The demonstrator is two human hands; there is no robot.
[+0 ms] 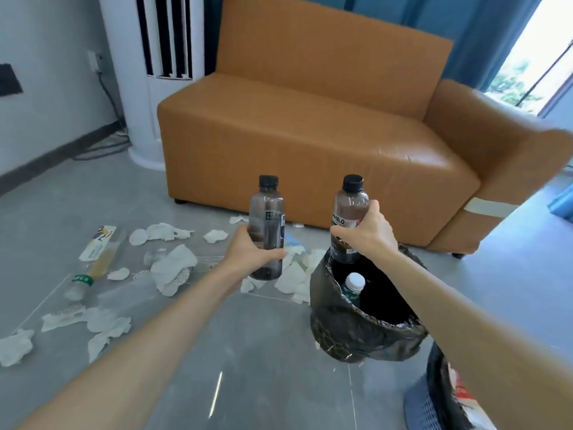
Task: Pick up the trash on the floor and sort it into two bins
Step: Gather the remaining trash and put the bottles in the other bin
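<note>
The floor [263, 352] is grey polished tile with thin pale joint lines and a streak of reflected light. An orange-brown leather sofa [310, 135] stands at the back of the room on short dark feet, and everything else is placed from it.

To the left of the sofa, touching or nearly touching its end, rises a white tower air conditioner [155, 72] with dark vertical slots. Beyond that is a pale grey wall [46, 72] with a dark skirting, a socket [94, 60] and cables [108, 144] trailing down to the floor. Behind the sofa hangs a blue curtain [465, 26], and a bright window [527, 72] shows past its right arm.

In front of the sofa, toward its left end, crumpled white tissues [173, 265] lie scattered over the tile. Among them a clear bottle [90, 271] with a green label lies on its side.

In front of the sofa's middle the left hand [248, 249] has its fingers curled round the lower half of a dark bottle [266, 218], held upright in the air. Beside it the right hand [369, 234] grips a second dark bottle [348, 209] round its middle, its base at the mouth of a bin [356, 336] lined with a black bag. That bin stands on the floor before the sofa's right half, with a white-capped bottle [353, 285] inside. Farther out from the sofa's right end, a blue basket [424, 408] with a dark liner is partly hidden by the right forearm.
</note>
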